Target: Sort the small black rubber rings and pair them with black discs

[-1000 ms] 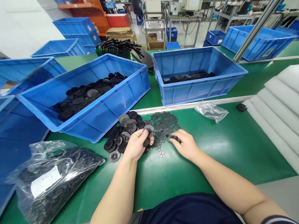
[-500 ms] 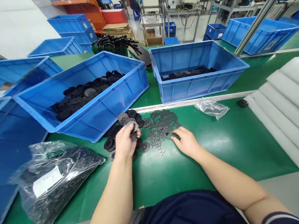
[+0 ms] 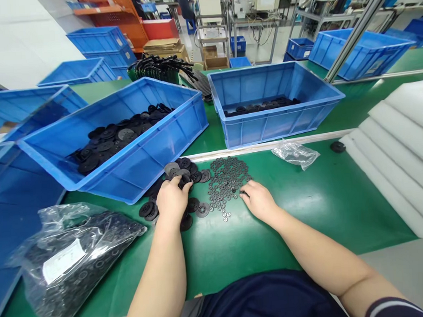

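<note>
My left hand [image 3: 173, 199] is palm down over a heap of round black and grey plastic discs [image 3: 204, 176], its thumb and fingers closed round a black disc [image 3: 184, 180]. Part of the heap is hidden under that hand. To its right, many small dark rings [image 3: 228, 169] are spread over the green tabletop [image 3: 217, 254]. At their right edge rests my right hand [image 3: 259, 201], thumb and forefinger pinched together. Something small and dark shows at those fingertips, too little of it to name.
Behind the heap stands a blue crate [image 3: 167, 137] of black discs; another blue crate [image 3: 277, 123] with black parts is to its right. A clear bag of dark rings [image 3: 91, 252] lies left. An empty-looking plastic bag [image 3: 295, 154] and white foam sheets [image 3: 386, 152] lie right.
My left hand has turned palm down and lowered onto the heap; the grey disc that showed upright in its fingers is no longer seen there. The right hand keeps nearly the same place.
</note>
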`<state>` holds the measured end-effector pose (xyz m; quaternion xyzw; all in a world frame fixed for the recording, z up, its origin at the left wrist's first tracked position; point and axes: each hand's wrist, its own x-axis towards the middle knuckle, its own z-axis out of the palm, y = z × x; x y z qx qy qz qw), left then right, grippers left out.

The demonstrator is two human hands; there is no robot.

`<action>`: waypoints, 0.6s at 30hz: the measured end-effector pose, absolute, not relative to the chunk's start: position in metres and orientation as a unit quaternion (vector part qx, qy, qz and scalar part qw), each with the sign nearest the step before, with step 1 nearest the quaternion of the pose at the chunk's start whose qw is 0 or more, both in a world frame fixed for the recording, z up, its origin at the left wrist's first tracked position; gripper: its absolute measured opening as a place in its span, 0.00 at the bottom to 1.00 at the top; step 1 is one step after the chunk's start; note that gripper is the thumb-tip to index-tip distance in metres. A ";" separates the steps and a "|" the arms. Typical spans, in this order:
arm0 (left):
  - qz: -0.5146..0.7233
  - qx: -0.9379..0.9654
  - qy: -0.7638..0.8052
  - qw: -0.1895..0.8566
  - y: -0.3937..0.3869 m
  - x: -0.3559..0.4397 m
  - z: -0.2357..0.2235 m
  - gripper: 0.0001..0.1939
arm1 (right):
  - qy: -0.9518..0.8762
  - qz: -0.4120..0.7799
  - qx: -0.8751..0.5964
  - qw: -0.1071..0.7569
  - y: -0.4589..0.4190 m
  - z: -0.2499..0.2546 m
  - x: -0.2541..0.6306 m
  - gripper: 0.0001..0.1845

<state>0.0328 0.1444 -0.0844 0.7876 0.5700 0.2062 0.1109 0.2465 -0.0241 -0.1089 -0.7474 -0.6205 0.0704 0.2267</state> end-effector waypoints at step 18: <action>0.256 0.560 0.363 0.699 0.056 0.088 -0.074 0.12 | -0.617 0.057 -0.612 0.491 -0.026 -0.091 0.221 0.09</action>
